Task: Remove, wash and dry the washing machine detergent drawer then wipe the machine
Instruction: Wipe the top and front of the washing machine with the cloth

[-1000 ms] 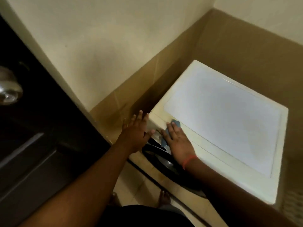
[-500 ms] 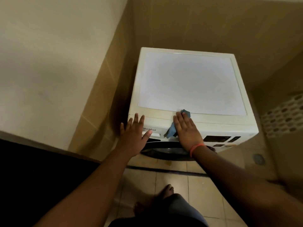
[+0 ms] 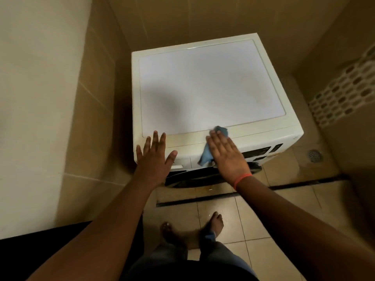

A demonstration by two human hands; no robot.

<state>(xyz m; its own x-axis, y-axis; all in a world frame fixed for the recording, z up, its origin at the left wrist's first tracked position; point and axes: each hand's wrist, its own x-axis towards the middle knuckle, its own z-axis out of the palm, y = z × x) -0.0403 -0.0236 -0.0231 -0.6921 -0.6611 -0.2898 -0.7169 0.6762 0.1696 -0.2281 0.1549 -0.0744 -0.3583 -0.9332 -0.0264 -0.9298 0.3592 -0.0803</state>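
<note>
A white front-loading washing machine (image 3: 211,88) stands in a tiled corner. My right hand (image 3: 225,154) lies flat with straight fingers on a blue cloth (image 3: 207,154), pressing it against the machine's front top edge. The cloth peeks out past the fingertips and hangs down over the front panel. My left hand (image 3: 155,155) is spread open over the machine's front left corner, beside the detergent drawer front (image 3: 180,162), which sits closed in the panel. The dark door (image 3: 192,178) shows below both hands.
Tan tiled walls close in on the left and behind the machine. A white perforated basket (image 3: 343,88) stands at the right. A floor drain (image 3: 314,155) lies right of the machine. My bare feet (image 3: 215,222) stand on the floor tiles. A dark door edge is at the lower left.
The view has swung so the machine now sits centred. My right hand with the cloth has slid a little right along the front edge. The left hand stays spread at the front left corner.
</note>
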